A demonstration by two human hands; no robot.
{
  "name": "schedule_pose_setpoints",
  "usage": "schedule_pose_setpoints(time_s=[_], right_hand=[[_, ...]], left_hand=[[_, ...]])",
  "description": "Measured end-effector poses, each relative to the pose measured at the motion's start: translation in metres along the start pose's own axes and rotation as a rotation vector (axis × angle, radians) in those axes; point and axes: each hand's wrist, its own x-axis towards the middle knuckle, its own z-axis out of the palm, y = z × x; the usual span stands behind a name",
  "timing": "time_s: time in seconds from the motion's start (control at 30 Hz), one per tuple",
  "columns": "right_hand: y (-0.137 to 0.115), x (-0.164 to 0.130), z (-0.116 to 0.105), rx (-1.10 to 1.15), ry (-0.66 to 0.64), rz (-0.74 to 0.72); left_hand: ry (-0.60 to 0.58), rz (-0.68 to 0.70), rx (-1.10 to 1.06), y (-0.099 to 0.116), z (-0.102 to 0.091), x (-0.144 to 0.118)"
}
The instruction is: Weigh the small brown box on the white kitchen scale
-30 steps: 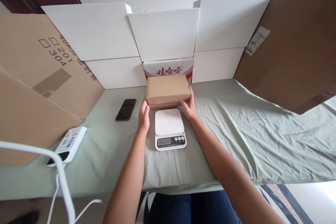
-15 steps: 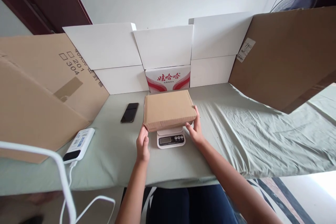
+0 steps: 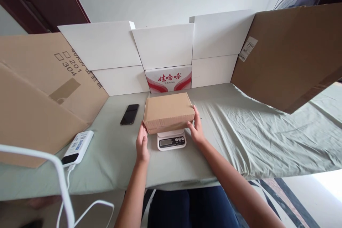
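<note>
Head view: a brown cardboard box [image 3: 169,112] lies flat on a small white kitchen scale [image 3: 171,140], covering its platform so that only the display strip and buttons show at the box's six o'clock edge. That overhang leaves the readout in sight.

The left hand [image 3: 142,144] stands at the box's eight o'clock corner, fingers [image 3: 141,133] extended and close together, their tips at the cardboard edge. The right hand [image 3: 197,129] flanks the four o'clock corner, fingers slightly spread along the side wall. Neither hand wraps under the box; they seem to steady it rather than carry it, though real contact is hard to judge from here.

On the green-sheeted desk [image 3: 240,131], a black phone [image 3: 129,114] lies at the box's nine o'clock, apart from it. A white power bank [image 3: 77,148] sits farther out at eight o'clock. A red-printed carton [image 3: 169,78] stands at twelve o'clock among white and brown cardboard panels.
</note>
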Motion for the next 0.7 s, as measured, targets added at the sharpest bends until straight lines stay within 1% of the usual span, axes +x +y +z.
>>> schedule_pose_setpoints(time_s=[0.03,0.1,0.17,0.2,0.27,0.37,0.5,0.7], right_hand=[[-0.001,0.001,-0.001,-0.008,0.04,-0.004],[-0.002,0.005,-0.005,-0.006,0.162,0.002],[-0.002,0.009,-0.01,0.023,0.284,0.046],[-0.002,0.011,-0.011,0.04,0.328,0.076],[-0.001,0.013,-0.013,0.056,0.37,0.127],[0.0,0.013,-0.012,0.051,0.344,0.137],[-0.001,0.01,-0.007,0.077,0.229,0.116],[-0.005,0.001,-0.001,0.046,0.122,0.079]], left_hand=[[0.018,0.036,-0.011,0.003,0.0,0.001],[0.072,0.094,-0.032,0.009,0.0,0.003],[0.127,0.114,-0.042,0.012,-0.002,0.006],[0.146,0.115,-0.046,0.013,-0.003,0.007],[0.159,0.106,-0.063,0.013,-0.003,0.007],[0.141,0.088,-0.078,0.013,-0.002,0.006],[0.106,0.063,-0.058,0.013,0.0,0.005],[0.016,-0.038,-0.038,-0.002,0.0,-0.001]])
